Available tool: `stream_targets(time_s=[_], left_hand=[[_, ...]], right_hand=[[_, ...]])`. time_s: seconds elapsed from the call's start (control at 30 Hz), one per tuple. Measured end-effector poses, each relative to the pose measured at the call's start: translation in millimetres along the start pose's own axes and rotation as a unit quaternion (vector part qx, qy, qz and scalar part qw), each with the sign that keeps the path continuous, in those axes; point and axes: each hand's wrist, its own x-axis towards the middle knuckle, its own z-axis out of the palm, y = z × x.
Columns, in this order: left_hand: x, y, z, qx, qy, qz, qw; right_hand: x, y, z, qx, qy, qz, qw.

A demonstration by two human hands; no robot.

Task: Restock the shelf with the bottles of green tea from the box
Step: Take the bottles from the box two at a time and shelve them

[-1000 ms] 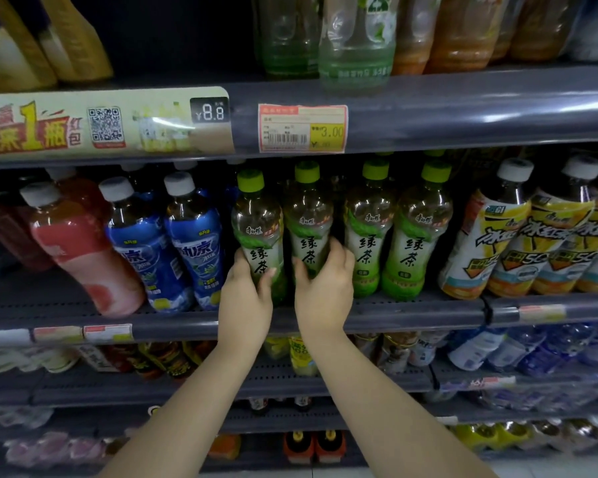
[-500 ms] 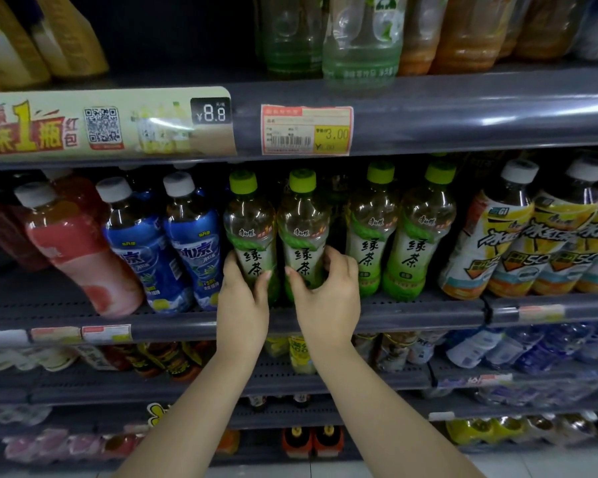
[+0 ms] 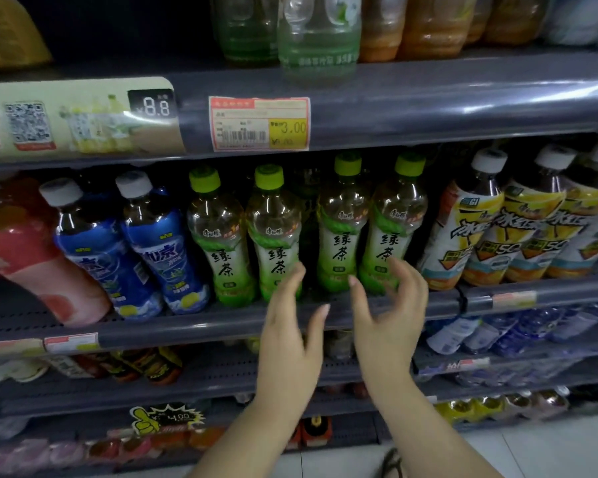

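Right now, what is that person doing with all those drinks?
A person is stocking a shop shelf with green tea bottles. Four green-capped bottles stand in the front row: two on the left and two on the right, with a gap between the pairs. Both hands are open in front of the shelf, holding nothing; the left hand is before the gap and the right hand is by the right pair.

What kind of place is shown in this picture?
Most likely a shop's drinks aisle: tiered grey shelves carry rows of green tea bottles and other drinks, with a price tag on the shelf edge.
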Motion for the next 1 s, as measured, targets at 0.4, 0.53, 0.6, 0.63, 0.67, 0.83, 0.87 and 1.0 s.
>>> stream_targets(time_s=[0.4, 0.53, 0.6, 0.63, 0.67, 0.83, 0.87, 1.0], left_hand=[[66, -3, 69, -0.002, 0.015, -0.096, 0.995], [69, -6, 70, 0.018, -0.001, -0.09, 0.996], [66, -7, 68, 0.028, -0.012, -0.081, 0.996], [65, -8, 66, 0.031, -0.019, -0.075, 0.997], [64, -9, 64, 0.032, -0.026, -0.069, 0.997], [62, -14, 56, 0.051, -0.053, -0.045, 0.996], [62, -15, 56, 0.056, -0.056, -0.043, 0.996], [61, -17, 58, 0.069, -0.064, -0.041, 0.995]], right_hand=[[48, 29, -1, -0.065, -0.078, 0.066, 0.993], [54, 34, -9, -0.074, -0.118, 0.043, 0.989], [58, 35, -13, -0.07, -0.141, 0.042, 0.987], [59, 36, -15, -0.067, -0.151, 0.041, 0.985], [60, 37, -16, -0.066, -0.16, 0.036, 0.984], [59, 39, -21, -0.091, -0.169, 0.002, 0.981], [59, 39, -21, -0.094, -0.17, 0.0, 0.981], [59, 39, -21, -0.099, -0.184, -0.006, 0.978]])
